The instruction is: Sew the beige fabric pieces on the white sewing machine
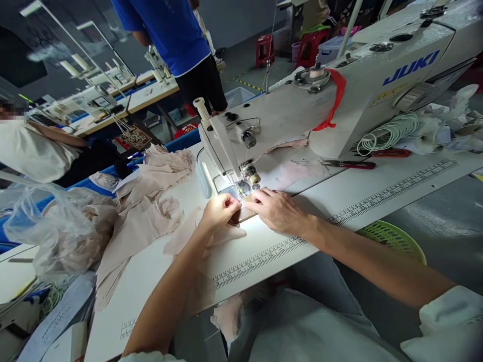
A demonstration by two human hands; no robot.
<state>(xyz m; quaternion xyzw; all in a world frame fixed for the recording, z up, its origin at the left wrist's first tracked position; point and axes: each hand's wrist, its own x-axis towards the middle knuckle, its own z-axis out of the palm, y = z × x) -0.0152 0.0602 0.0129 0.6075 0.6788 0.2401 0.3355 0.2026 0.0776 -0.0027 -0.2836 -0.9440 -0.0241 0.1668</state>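
Observation:
At the needle of a white JUKI sewing machine (279, 118), both hands meet under a bright spot of light. My left hand (221, 208) is closed in a pinch on pale pink fabric (232, 233), just left of the presser foot (241, 189). My right hand (279, 210) lies to the right of the foot, thumb and fingertips closed on the fabric's edge. The fingers hide most of the part being held. Some of the fabric spreads over the table under my left wrist.
Pale pink fabric pieces (141, 201) are heaped left, beside a plastic bag (71, 231). Thread snips (349, 164) and coiled pale cord (388, 131) lie right of the machine. Rulers mark the white table (317, 261). A green basket (396, 241) sits below. A person in blue (169, 35) stands beyond.

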